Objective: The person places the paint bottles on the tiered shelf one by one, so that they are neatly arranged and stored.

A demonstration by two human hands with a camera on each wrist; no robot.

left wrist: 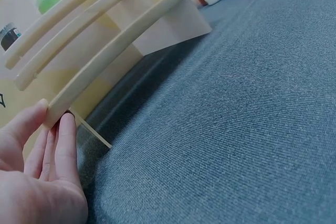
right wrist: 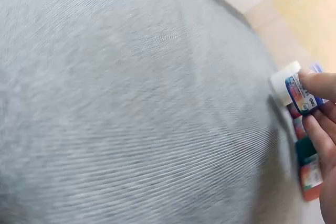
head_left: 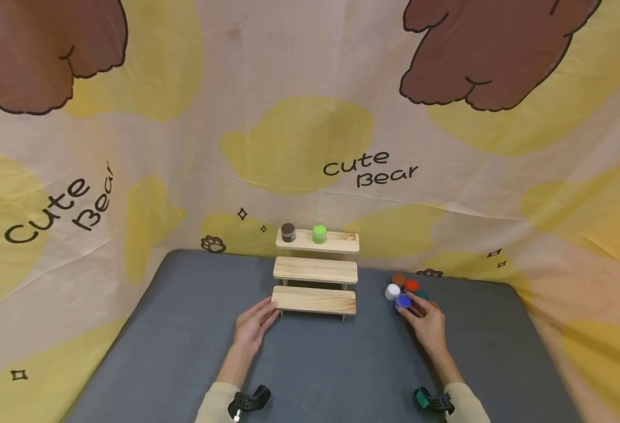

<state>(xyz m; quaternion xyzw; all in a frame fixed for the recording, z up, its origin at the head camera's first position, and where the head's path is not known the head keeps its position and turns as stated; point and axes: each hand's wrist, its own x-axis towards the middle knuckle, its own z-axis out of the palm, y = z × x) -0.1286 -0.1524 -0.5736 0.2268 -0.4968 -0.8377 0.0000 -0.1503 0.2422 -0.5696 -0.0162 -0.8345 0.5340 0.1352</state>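
Observation:
A small blue paint jar [head_left: 403, 301] with a printed label is pinched between the thumb and fingers of my right hand [head_left: 428, 326]. In the right wrist view that jar [right wrist: 300, 95] is tilted, overlapping a white jar [right wrist: 283, 81]. My left hand [head_left: 252, 325] grips the left end of the lowest step of a three-tier wooden display stand [head_left: 314, 299]. Seen from the left wrist, the thumb lies on the step's end [left wrist: 55, 109] and the fingers are underneath. On the top step stand a black jar [head_left: 288, 232] and a green jar [head_left: 319, 234].
Beside my right hand cluster several more jars: the white one, a brown one [head_left: 398, 280], a red one [head_left: 411, 285], a teal one [head_left: 422, 295] and an orange one. Behind the dark grey table [head_left: 209, 282] hangs a bear-printed cloth [head_left: 288, 147].

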